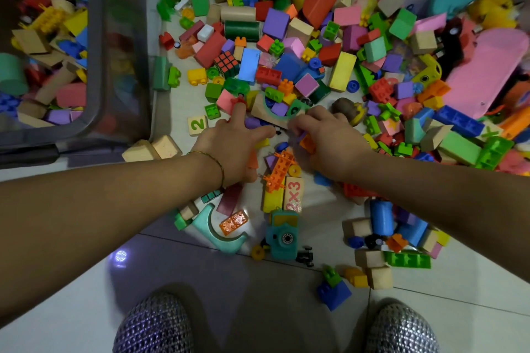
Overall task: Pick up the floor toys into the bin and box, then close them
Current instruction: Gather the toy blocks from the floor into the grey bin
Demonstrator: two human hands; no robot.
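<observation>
Pale floor tiles point(459, 318) carry a dense spread of toys point(286, 66): foam and wooden blocks, studded plastic bricks in red, green, blue, yellow, purple and pink, and a small puzzle cube point(226, 63). A grey translucent bin point(120, 37) stands at the left, lid off, already partly filled with blocks. Both hands reach into the near edge of the pile, close together but not touching. The left hand point(229, 140) lies with fingers stretched over small pieces. The right hand point(324, 137) curls around an orange brick point(307, 143). A wooden tile point(198, 125) reads "2"; a wooden block point(294, 195) reads "x3". Lettering ringing the teal toy camera point(282, 235) lens is too small to read.
</observation>
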